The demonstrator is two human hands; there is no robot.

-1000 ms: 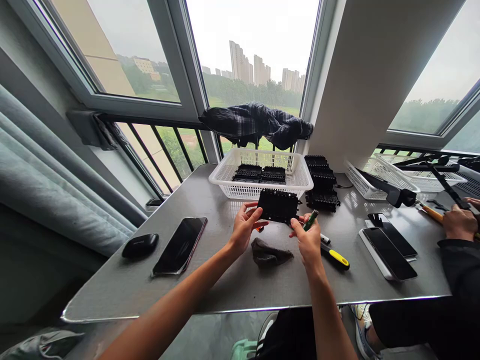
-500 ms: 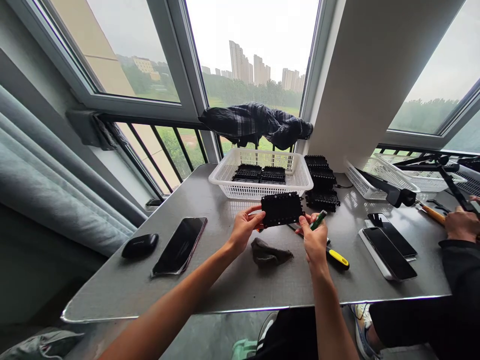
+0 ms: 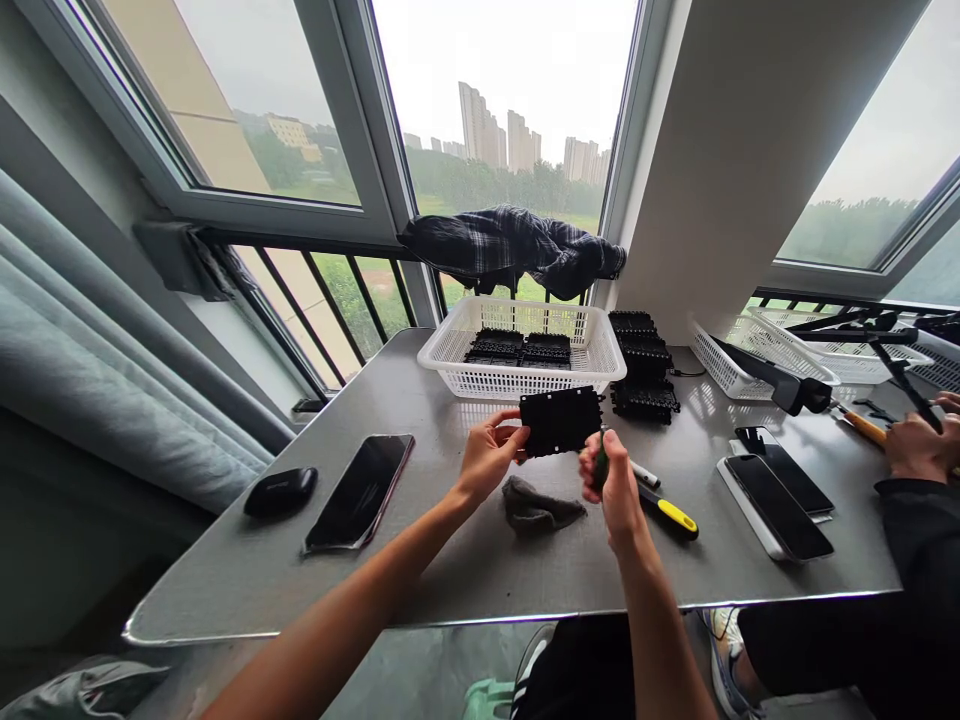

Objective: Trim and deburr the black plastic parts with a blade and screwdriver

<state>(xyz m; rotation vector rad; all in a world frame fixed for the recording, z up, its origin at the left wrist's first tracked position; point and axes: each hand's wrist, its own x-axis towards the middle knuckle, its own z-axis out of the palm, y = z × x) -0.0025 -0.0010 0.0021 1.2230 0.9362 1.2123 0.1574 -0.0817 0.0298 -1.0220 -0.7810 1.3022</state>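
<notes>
My left hand (image 3: 486, 455) pinches a flat black plastic part (image 3: 561, 420) by its left edge, holding it up over the table with its broad face toward me. My right hand (image 3: 618, 485) is closed around a green-handled tool (image 3: 601, 463) at the part's lower right corner. Its tip is too small to make out. Below the part lies a crumpled grey cloth (image 3: 541, 508). A tool with a yellow and black handle (image 3: 677, 520) rests to the right of my right hand, beside a pale pen-like thing (image 3: 645, 475).
Behind my hands stands a white basket (image 3: 517, 382) with black parts in it. More black parts (image 3: 641, 355) are stacked beside it. Phones (image 3: 780, 505) lie to the right, another phone (image 3: 361, 492) and a black case (image 3: 280, 491) to the left. A co-worker's hand (image 3: 919, 445) works at far right.
My right hand has let go of the part's right edge and turned the green-handled tool, now gripped in the fist against the corner. The left hand still holds the part.
</notes>
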